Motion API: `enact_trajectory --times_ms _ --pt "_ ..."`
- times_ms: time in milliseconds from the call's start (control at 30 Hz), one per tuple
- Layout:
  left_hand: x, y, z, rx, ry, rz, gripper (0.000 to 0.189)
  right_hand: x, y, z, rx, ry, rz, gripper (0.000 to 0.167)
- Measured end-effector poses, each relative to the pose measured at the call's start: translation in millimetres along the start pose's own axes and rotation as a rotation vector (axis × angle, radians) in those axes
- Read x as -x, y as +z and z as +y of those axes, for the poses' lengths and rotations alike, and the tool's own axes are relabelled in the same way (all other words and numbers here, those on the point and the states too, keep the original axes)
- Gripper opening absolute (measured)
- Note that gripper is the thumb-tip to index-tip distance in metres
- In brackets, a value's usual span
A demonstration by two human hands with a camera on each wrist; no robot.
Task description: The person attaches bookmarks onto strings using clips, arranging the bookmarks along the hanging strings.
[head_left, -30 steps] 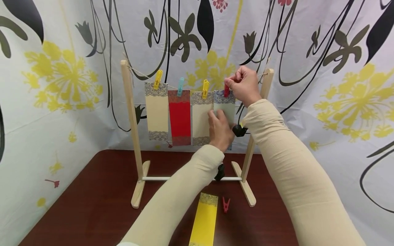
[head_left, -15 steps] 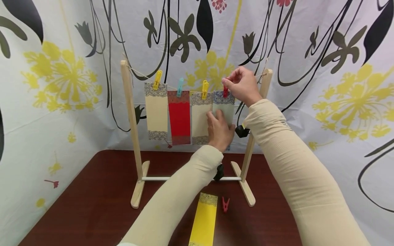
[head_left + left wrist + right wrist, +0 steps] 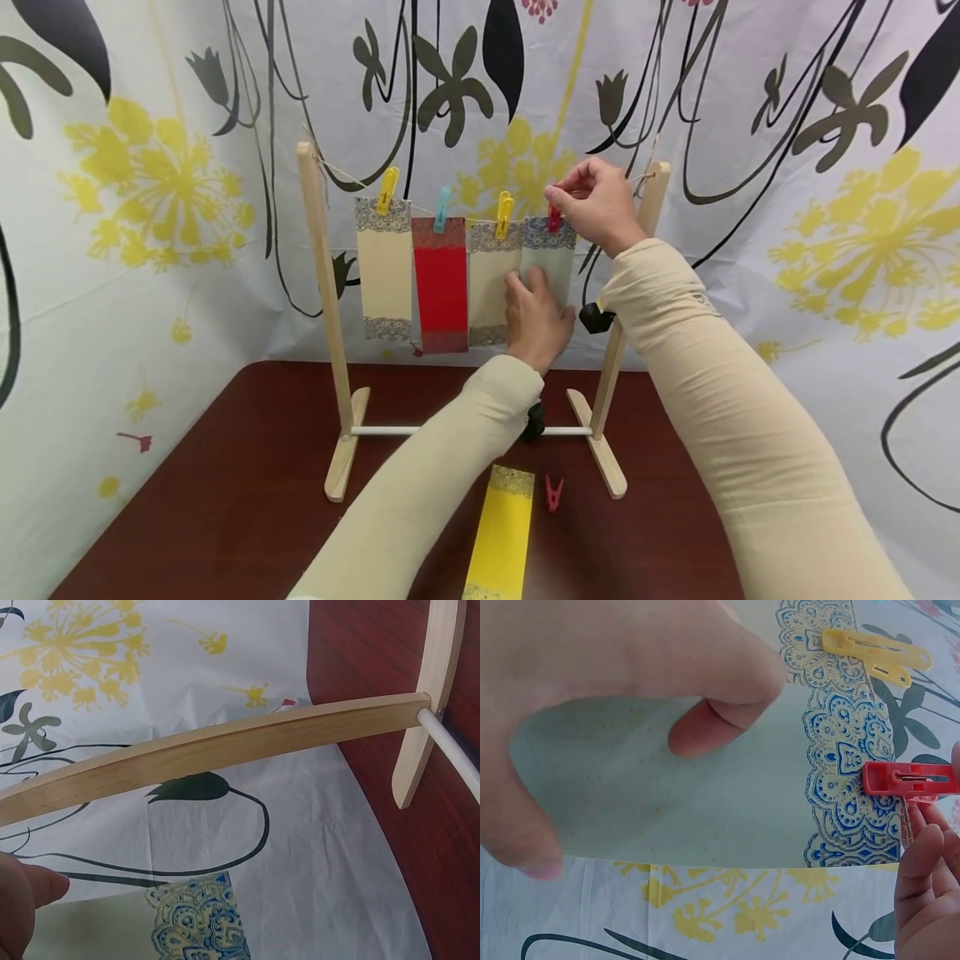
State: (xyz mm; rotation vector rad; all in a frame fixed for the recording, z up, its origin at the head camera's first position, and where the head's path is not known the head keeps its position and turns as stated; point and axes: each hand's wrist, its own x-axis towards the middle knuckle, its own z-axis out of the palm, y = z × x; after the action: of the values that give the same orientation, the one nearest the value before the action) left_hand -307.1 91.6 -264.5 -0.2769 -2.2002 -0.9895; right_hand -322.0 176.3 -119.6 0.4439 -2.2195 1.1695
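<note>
My right hand (image 3: 603, 208) pinches a red clothespin (image 3: 900, 780) at the top edge of a pale green card (image 3: 705, 787) with a blue lace-patterned border. The pin's nose lies over that border, right by the string. Below it, my left hand (image 3: 536, 325) is spread in front of the same card, fingers loosely bent, thumb near the card's right edge. To the left hang a cream card (image 3: 384, 271) under a yellow clothespin (image 3: 387, 192), a red card (image 3: 441, 283) under a blue one (image 3: 442, 210), and another cream card (image 3: 487, 275) under a yellow one (image 3: 504, 215).
The string runs between two wooden posts (image 3: 326, 292) on flat feet, joined low by a white rod (image 3: 386, 431). On the dark red table (image 3: 195, 467) lie a yellow card (image 3: 501, 533) and a red clothespin (image 3: 553, 494). A flower-printed curtain (image 3: 247, 208) stands behind.
The view has shifted slightly. My right hand stays on the red clothespin and my left hand stays at the pale green card; the hanging cards keep their places.
</note>
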Motion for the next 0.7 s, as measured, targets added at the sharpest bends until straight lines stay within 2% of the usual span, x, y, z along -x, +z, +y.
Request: enact_trajectory --times_ms 367,700 --pt "15.5 -0.9 -8.6 -0.027 0.040 -0.015 0.052 0.2 0.1 1.1 -0.005 0.002 0.007 0.020" --pt "22.3 -1.5 -18.1 -0.068 0.045 -0.057 0.046 0.3 1.7 1.0 0.035 0.021 -0.019 0.019"
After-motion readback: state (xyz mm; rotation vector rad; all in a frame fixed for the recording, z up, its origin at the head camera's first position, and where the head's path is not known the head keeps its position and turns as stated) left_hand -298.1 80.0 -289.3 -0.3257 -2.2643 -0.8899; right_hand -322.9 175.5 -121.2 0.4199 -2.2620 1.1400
